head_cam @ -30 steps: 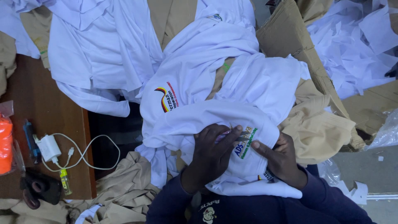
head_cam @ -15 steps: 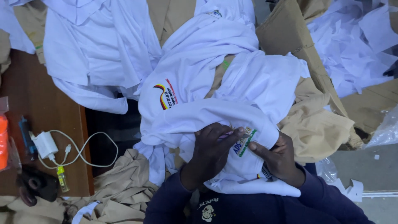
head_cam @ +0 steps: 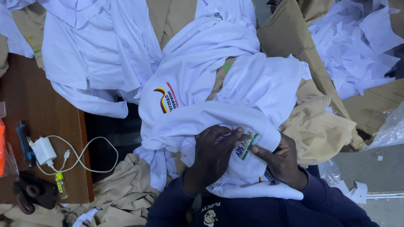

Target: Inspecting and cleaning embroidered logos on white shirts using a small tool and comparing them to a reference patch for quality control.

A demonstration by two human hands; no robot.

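Both hands pressed on a white polo shirt (head_cam: 235, 122) bunched in the person's lap: the left hand (head_cam: 212, 155) lay flat with fingers spread over the fabric, and the right hand (head_cam: 282, 162) pinched the cloth beside a small printed emblem (head_cam: 246, 145) lying between the two. The shirt looked light, soft and limp, likely to sag and slide unless gathered at a seam or hem. Above the hands lay more white shirts (head_cam: 97, 63); khaki garments (head_cam: 315, 126) sat to the right and below left. Beyond the right hand, a cardboard flap (head_cam: 294, 38) and paper scraps (head_cam: 357, 42) crowded that side. Left of the hands, the desk (head_cam: 46, 109) edge carried a white charger (head_cam: 42, 150) and cable, with a dark gap between.
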